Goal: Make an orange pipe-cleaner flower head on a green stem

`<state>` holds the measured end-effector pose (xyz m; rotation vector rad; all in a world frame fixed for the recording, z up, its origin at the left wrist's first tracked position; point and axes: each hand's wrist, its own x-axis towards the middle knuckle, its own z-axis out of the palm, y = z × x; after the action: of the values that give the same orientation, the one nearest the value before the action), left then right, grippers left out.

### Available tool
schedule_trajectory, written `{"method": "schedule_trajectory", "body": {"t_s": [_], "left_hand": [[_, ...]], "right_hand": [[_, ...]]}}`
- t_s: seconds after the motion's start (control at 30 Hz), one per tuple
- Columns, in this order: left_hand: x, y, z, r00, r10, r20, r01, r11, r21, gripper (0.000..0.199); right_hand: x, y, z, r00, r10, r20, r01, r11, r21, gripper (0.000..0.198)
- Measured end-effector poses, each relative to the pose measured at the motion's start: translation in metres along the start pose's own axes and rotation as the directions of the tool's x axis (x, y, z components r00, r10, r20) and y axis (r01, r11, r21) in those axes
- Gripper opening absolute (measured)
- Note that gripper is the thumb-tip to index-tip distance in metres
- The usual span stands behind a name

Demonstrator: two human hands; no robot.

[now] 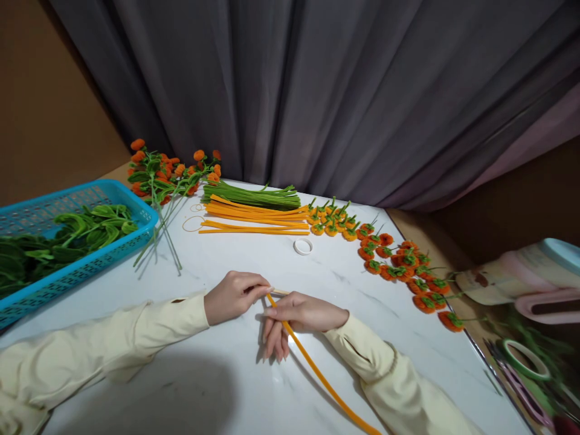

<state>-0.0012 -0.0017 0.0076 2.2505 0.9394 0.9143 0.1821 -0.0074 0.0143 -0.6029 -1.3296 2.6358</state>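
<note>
Yellow-orange strip barely begun, many flower heads already waiting

Across the white table (335,275), a person is holding a yellow-orange strip (319,373) between both hands, near the table's middle. Its upper end is lying at the left fingertips, and its tail is curving down past the right wrist and out of my sight. The left hand (233,297) is pinching that end with thumb and forefinger, against a thin pale stick (281,292). The right hand (312,313) seems to be grasping the stick's other end, its lower fingers hanging loose; whether its thumb is pressing the strip, I can't tell.

By my reckoning this piece is only starting: no coil is showing on it. Plenty else is looking done. Yellow flower heads (331,230) are sitting in rows beyond the hands, orange flower heads (425,302) are trailing down the right side, and stemmed orange flowers (180,170) with leaves are lying at the far left, seemingly complete.

Much is remaining, I'd judge. Loose strips (254,211) are lying straight and unworked beside a bundle of green stems (254,196), and green leaves (72,232) are filling part of the blue basket (97,257).
</note>
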Motion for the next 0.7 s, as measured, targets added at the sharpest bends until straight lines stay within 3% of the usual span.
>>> {"method": "schedule_trajectory", "body": {"t_s": [0.7], "left_hand": [[-0.0005, -0.0010, 0.0000, 1.000, 0.004, 0.008, -0.004, 1.000, -0.001, 0.020]], "right_hand": [[-0.0001, 0.0010, -0.0007, 1.000, -0.011, 0.017, 0.010, 1.000, 0.018, 0.043]]}}
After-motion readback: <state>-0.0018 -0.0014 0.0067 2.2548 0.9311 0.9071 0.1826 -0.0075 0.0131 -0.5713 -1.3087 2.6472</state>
